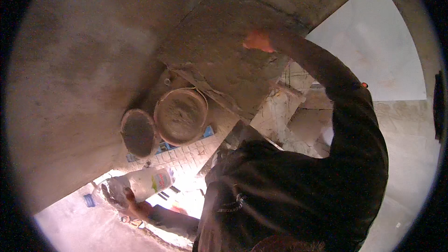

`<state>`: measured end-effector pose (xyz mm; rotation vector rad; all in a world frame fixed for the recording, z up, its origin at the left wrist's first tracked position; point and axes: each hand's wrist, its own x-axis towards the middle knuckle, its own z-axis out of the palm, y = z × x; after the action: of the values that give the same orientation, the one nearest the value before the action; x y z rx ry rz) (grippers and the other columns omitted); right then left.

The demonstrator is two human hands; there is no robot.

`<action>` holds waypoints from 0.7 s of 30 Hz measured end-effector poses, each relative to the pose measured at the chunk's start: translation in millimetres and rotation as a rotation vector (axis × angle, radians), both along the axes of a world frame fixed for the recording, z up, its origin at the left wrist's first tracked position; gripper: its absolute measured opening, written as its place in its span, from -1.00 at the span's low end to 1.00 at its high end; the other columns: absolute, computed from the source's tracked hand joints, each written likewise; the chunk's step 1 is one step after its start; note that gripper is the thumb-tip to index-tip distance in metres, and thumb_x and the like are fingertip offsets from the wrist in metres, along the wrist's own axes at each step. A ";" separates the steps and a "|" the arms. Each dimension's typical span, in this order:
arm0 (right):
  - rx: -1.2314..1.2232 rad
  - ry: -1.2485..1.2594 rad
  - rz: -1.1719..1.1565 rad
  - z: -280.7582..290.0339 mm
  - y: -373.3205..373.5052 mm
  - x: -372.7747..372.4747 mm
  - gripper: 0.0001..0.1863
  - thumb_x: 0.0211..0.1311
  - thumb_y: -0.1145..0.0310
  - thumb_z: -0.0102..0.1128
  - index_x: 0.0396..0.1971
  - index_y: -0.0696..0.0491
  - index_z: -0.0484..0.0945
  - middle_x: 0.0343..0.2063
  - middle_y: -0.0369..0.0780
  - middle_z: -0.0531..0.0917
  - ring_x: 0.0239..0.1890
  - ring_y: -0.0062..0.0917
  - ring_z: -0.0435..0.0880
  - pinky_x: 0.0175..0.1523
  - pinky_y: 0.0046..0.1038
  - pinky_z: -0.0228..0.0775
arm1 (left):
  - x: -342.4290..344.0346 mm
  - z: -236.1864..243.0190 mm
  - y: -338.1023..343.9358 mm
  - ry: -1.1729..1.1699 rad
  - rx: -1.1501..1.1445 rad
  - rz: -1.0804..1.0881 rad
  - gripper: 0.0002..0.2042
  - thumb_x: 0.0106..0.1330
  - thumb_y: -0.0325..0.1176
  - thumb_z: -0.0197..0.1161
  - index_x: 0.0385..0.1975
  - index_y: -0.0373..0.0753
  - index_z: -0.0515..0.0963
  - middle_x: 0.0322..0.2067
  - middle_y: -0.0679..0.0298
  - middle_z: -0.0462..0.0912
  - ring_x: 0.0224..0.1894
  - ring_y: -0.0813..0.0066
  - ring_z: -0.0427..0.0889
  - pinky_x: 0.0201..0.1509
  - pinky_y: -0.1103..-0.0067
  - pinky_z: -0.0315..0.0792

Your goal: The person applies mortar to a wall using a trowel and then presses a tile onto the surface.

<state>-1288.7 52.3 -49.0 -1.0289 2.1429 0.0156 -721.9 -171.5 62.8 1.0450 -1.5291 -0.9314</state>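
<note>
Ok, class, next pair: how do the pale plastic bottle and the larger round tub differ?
The pale plastic bottle is see-through, while the larger round tub is brown and opaque.
The bottle is long, with its side in view; the tub is round, with its open top in view.
The left hand is against the bottle; no hand touches the tub.
Both are in the picture's left half.

There are two hands [139, 208], two round tubs [179, 143], one large bottle [143, 181] and one white panel [373, 49].
</note>
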 end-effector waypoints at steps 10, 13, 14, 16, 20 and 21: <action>-0.232 0.033 -0.468 -45.9 147.7 -35.0 -0.62 0.38 -0.03 -0.01 -0.25 0.02 0.52 -0.48 -0.17 0.46 -0.42 -0.43 0.49 -0.35 -0.29 0.32 | 58.9 -62.6 -2.0 -0.012 0.205 0.153 -0.29 -0.02 -0.43 0.36 0.24 -0.29 0.29 0.13 -0.11 0.42 0.10 0.06 0.51 0.16 0.17 0.54; -0.355 -0.113 -0.430 -38.8 183.7 3.0 -0.66 0.36 -0.02 0.04 -0.35 -0.03 0.51 -0.65 -0.27 0.40 -0.61 -0.56 0.43 -0.56 -0.34 0.26 | 70.7 -67.5 -0.1 0.009 0.227 0.202 -0.33 0.03 -0.48 0.33 0.24 -0.25 0.32 0.13 -0.08 0.45 0.09 0.10 0.52 0.14 0.23 0.56; -0.376 -0.133 -0.387 -33.4 197.3 20.3 -0.66 0.35 -0.02 0.06 -0.38 -0.04 0.50 -0.71 -0.30 0.37 -0.68 -0.60 0.42 -0.63 -0.36 0.25 | 74.7 -70.5 -0.4 0.025 0.229 0.206 -0.34 0.04 -0.49 0.33 0.24 -0.24 0.32 0.12 -0.07 0.45 0.09 0.11 0.53 0.13 0.25 0.57; -0.280 -0.130 -0.357 -15.7 204.8 38.9 -0.66 0.36 -0.02 0.04 -0.28 -0.03 0.50 -0.61 -0.26 0.42 -0.59 -0.50 0.44 -0.51 -0.30 0.27 | 79.4 -76.2 -3.7 0.011 0.273 0.192 -0.36 0.06 -0.51 0.31 0.24 -0.24 0.33 0.13 -0.07 0.45 0.09 0.10 0.53 0.14 0.26 0.57; 0.081 0.018 -0.261 52.2 123.7 90.6 -0.56 0.38 -0.03 -0.05 -0.08 0.03 0.55 -0.30 -0.09 0.63 -0.24 -0.15 0.64 -0.10 -0.12 0.49 | 76.7 -87.6 -2.9 -0.040 0.235 0.245 -0.39 0.12 -0.48 0.30 0.24 -0.23 0.33 0.13 -0.08 0.45 0.10 0.10 0.53 0.13 0.27 0.57; 0.063 0.109 -0.050 50.3 115.5 95.2 -0.56 0.40 -0.03 -0.09 -0.10 0.02 0.57 -0.28 -0.08 0.64 -0.21 -0.14 0.64 -0.07 -0.13 0.49 | 82.2 -95.1 -4.4 -0.052 0.223 0.252 -0.37 0.11 -0.42 0.37 0.25 -0.21 0.34 0.14 -0.07 0.45 0.10 0.07 0.53 0.12 0.24 0.56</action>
<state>-1193.5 167.8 1.2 -0.9576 2.2510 0.1173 -639.6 -175.9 -32.4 1.3965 -1.3179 -0.9162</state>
